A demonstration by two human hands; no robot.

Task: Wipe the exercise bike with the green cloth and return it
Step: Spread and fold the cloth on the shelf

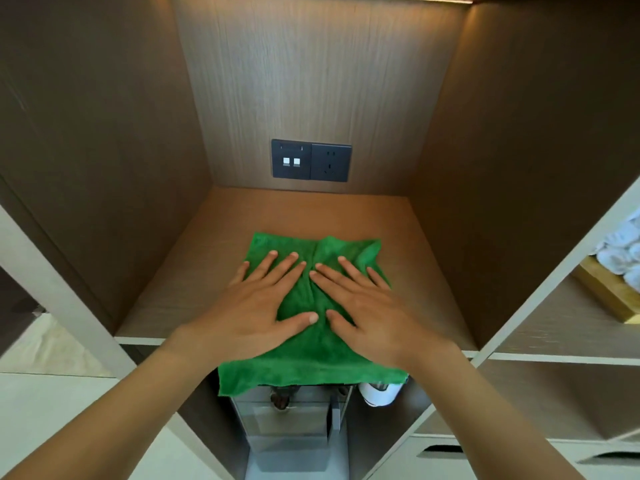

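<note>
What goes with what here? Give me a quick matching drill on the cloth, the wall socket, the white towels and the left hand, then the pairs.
Things:
1. green cloth
2. socket panel
3. rolled white towels
4. left hand

Places or states:
A. on the back wall of the niche
B. flat, fingers spread, pressing the cloth
C. in the compartment on the right
D. spread on the shelf, front edge overhanging

Pairs: 1-D, 2-A, 3-C, 4-B

bare forearms, no sleeves, short nails
</note>
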